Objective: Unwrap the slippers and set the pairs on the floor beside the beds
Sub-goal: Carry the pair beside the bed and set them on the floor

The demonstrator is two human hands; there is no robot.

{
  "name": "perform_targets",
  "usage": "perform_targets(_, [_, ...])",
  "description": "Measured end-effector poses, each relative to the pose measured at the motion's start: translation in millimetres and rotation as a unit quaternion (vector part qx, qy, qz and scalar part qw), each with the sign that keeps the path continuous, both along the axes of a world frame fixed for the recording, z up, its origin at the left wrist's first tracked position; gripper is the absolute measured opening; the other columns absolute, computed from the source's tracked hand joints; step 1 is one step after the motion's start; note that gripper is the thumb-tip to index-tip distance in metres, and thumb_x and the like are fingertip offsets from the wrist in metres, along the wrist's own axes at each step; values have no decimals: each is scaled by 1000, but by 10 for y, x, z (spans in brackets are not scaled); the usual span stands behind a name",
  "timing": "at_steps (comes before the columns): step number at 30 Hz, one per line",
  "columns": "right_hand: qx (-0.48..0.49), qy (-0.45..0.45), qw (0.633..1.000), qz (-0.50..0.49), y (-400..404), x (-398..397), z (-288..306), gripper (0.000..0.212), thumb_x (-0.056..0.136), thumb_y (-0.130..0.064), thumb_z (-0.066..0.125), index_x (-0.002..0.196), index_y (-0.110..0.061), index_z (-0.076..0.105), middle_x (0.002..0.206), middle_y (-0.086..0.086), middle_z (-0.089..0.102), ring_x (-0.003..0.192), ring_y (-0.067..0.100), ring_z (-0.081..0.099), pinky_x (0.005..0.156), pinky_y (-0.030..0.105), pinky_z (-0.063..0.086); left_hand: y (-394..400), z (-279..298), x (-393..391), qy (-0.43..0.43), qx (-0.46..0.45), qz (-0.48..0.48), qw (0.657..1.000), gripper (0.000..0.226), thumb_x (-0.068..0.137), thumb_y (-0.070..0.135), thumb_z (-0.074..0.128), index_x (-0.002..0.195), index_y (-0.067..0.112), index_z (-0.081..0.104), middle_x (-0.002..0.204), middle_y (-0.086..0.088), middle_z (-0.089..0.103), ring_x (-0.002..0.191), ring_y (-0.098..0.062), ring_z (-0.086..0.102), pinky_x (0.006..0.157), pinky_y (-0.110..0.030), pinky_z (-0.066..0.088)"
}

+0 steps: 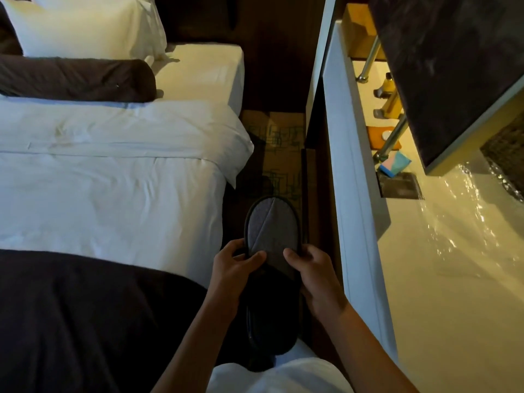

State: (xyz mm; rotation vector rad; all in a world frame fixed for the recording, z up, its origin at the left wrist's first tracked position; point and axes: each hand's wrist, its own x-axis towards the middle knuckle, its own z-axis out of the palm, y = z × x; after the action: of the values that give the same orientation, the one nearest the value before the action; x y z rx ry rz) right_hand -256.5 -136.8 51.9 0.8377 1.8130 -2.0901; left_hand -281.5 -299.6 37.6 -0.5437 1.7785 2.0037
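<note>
I hold a grey slipper (pixel 270 231) with a dark trim in both hands, above the narrow strip of floor (pixel 279 154) to the right of the bed (pixel 107 177). Its toe points away from me. My left hand (pixel 235 263) grips its left edge, thumb on top. On the right edge sits my right hand (pixel 312 268), fingers curled around the rim. The slipper's heel half is dark and runs down toward my body. Whether a second slipper lies under it I cannot tell. No wrapper is visible.
The bed has white sheets, a white pillow (pixel 88 24), a brown bolster (pixel 76 79) and a dark runner (pixel 85 321). A white partition (pixel 354 194) bounds the floor strip on the right. Beyond it is a glossy counter (pixel 453 265) with small items.
</note>
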Motion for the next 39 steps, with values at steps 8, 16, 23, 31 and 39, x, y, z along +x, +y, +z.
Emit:
perform_targets(8, [12, -5, 1000, 8, 400, -1094, 56, 9, 85, -30, 74, 89, -23, 69, 98, 5, 75, 91, 23, 72, 87, 48, 60, 377, 60, -1039, 17, -7, 8, 1000, 34, 77, 17, 83, 91, 41, 64, 85, 4, 80, 78, -23, 79, 59, -30, 62])
perform_targets(16, [6, -4, 1000, -16, 544, -1874, 61, 5, 89, -27, 70, 89, -24, 66, 94, 0, 71, 84, 16, 70, 71, 33, 61, 530, -26, -1919, 21, 3, -5, 1000, 55, 56, 32, 90, 106, 25, 70, 92, -9, 80, 81, -29, 79, 61, -31, 62])
perform_targets(23, [24, -7, 999, -33, 534, -2873, -51, 5, 89, -23, 71, 85, -24, 67, 87, -4, 72, 67, 5, 71, 54, 19, 57, 517, -298, -2971, 21, -12, -24, 999, 57, 60, 33, 91, 110, 15, 69, 93, -12, 80, 80, -31, 79, 63, -35, 62])
perform_targets(31, [49, -36, 996, -64, 507, -4237, -113, 24, 87, -26, 72, 106, -10, 70, 104, 9, 73, 97, 26, 71, 90, 49, 58, 533, -355, -4395, 11, 14, -53, 998, 44, 75, 19, 84, 114, 16, 65, 87, -12, 80, 75, -30, 78, 60, -33, 61])
perform_targets(39, [64, -43, 995, -66, 687, -5174, -295, 21, 85, -28, 73, 102, -16, 71, 99, 5, 75, 92, 22, 73, 84, 43, 61, 719, -369, -5330, 14, 13, -63, 998, 39, 81, 14, 80, 117, 14, 63, 89, -14, 80, 77, -31, 78, 65, -38, 62])
